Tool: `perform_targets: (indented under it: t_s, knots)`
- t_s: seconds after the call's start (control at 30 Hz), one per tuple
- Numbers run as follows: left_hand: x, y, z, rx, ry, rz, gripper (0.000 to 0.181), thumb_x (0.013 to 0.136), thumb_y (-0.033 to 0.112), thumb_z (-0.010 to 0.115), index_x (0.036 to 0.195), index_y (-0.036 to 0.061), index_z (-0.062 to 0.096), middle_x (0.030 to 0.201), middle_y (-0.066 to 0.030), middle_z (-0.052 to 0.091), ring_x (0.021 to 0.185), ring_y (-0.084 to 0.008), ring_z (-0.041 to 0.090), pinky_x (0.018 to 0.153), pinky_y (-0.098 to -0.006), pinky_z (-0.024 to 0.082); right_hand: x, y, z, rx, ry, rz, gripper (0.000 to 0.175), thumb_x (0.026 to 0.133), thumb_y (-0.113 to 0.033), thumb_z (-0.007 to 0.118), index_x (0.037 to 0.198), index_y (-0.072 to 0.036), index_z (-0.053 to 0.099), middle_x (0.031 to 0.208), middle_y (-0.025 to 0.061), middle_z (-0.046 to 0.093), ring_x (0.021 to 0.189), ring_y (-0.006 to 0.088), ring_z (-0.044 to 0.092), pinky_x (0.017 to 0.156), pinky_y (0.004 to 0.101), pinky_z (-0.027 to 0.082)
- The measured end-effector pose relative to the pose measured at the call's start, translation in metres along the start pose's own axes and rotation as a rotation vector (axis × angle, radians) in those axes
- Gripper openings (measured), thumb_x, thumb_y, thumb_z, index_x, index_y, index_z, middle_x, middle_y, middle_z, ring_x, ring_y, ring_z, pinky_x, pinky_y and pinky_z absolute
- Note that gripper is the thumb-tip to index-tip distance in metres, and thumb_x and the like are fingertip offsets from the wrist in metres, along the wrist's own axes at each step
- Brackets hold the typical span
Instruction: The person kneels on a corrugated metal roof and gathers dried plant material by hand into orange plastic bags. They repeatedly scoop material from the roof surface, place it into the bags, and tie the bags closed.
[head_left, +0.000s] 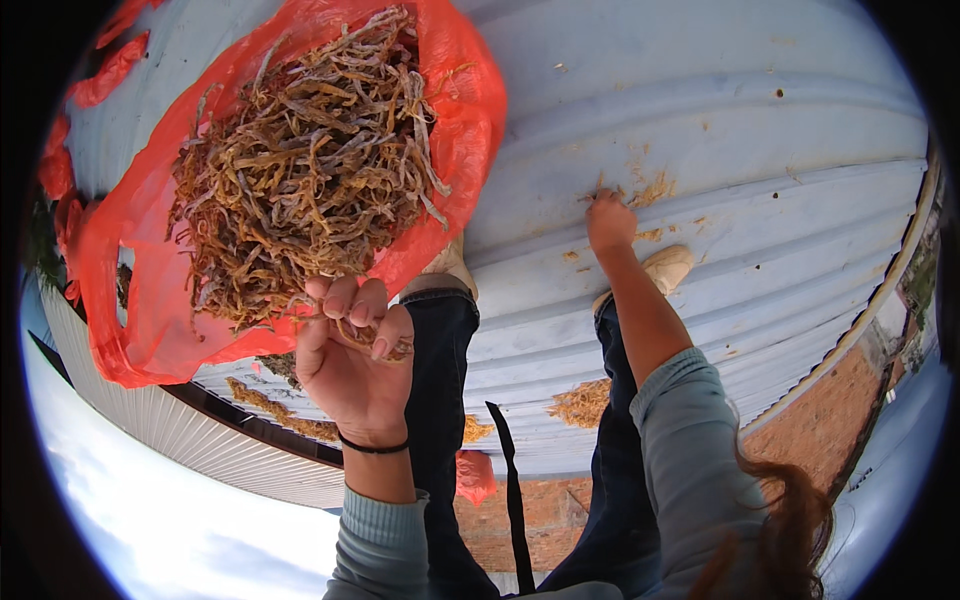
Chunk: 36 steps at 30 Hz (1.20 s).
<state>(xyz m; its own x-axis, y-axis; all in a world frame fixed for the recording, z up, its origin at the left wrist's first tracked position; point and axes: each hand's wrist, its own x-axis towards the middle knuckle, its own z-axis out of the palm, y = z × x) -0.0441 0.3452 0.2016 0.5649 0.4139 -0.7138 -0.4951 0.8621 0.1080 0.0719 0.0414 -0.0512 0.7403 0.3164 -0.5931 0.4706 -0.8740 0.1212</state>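
Observation:
A red plastic bag (469, 82) lies spread open at the left, heaped with brown, shrivelled dried strips (315, 165), perhaps a dried plant food. My left hand (356, 337), palm up with curled fingers, holds a few of these strips beside the near edge of the heap. Over to the right, my right hand (611, 221) reaches down to the blue-grey corrugated metal sheeting (675, 127). Its fingers are pinched around thin dried strips at the surface. Yellowish scraps (652, 189) lie just beyond those fingertips.
My shoes (667, 268) stand on the ridged sheeting. Drying piles (581, 403) lie behind my legs, near another red bag (474, 476). More red plastic (112, 71) lies at the far left. The sheeting's edge (870, 307) curves along the right, above a brick wall (817, 401).

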Motion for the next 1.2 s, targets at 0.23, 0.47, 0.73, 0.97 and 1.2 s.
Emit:
perform_targets:
  t_s: [0.23,0.47,0.73,0.97,1.2]
  knots:
    - [-0.011,0.034,0.024,0.38,0.035,0.233,0.022,0.09,0.011,0.05,0.109,0.0034,0.055,0.089,-0.0052,0.056,0.081,-0.0165,0.049,0.06,-0.0261,0.038,-0.022,-0.037,-0.108,0.494,0.13,0.048,0.01,0.078,-0.016,0.06,0.077,-0.006,0.057,0.075,0.0125,0.062,0.065,0.0316,0.063,0.057,0.042,0.052]
    - [-0.003,0.106,0.067,1.657,0.44,0.722,0.024,0.088,0.004,0.057,0.111,-0.0002,0.06,0.104,-0.0092,0.063,0.096,-0.0184,0.06,0.087,-0.0283,0.045,-0.088,-0.181,-0.291,1.068,0.213,-0.405,0.014,0.076,-0.011,0.066,0.085,-0.009,0.056,0.076,0.0087,0.059,0.062,0.0264,0.061,0.053,0.0371,0.049]
    - [-0.031,0.14,0.091,2.347,0.223,1.192,0.056,0.074,0.006,0.069,0.127,0.0086,0.053,0.128,-0.0148,0.049,0.118,-0.0319,0.046,0.101,-0.0445,0.031,-0.021,-0.206,-0.321,0.718,0.202,-0.385,0.042,0.074,0.0,0.061,0.115,-0.009,0.054,0.108,0.0118,0.061,0.102,0.0299,0.058,0.082,0.0408,0.05]
    - [0.002,0.187,0.078,2.459,0.646,1.114,0.097,0.068,0.014,0.076,0.147,0.0123,0.02,0.131,-0.0153,0.046,0.121,-0.0334,0.042,0.104,-0.0473,0.025,0.054,-0.195,-0.273,0.093,-0.146,-0.641,0.052,0.076,0.002,0.053,0.126,-0.009,0.048,0.116,0.0113,0.06,0.105,0.0305,0.058,0.087,0.0408,0.046]
    - [-0.01,0.199,0.074,1.69,0.486,0.762,0.021,0.084,0.004,0.059,0.103,-0.0019,0.064,0.085,-0.0049,0.067,0.08,-0.0112,0.059,0.075,-0.0257,0.047,0.038,-0.163,-0.267,0.102,-0.18,-0.521,0.027,0.076,-0.005,0.056,0.103,-0.006,0.056,0.09,0.0162,0.065,0.083,0.0337,0.064,0.077,0.0446,0.049]
